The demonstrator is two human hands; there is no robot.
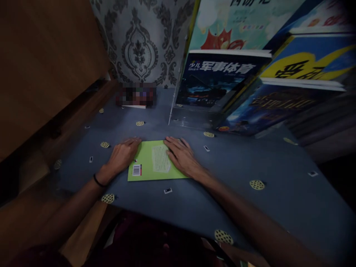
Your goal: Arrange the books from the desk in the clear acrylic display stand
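Observation:
A light green book [147, 155] lies on the table, its back cover up, with a barcode at the near left and a pale text panel in the middle. My left hand [124, 154], a black band at its wrist, is curled against the book's left edge, fingers together at the far left corner. Its thumb is hard to make out. Across the right part of the cover rests my right hand [182, 155], flat with its fingers somewhat apart, hiding the book's right edge.
Upright books, including a dark blue one [211, 81] and another blue one [267, 107], stand in a clear rack [191, 118] at the back right. A blurred-out item [136, 94] lies by the patterned wall. Wooden furniture [50, 66] borders the blue tablecloth [228, 167] on the left.

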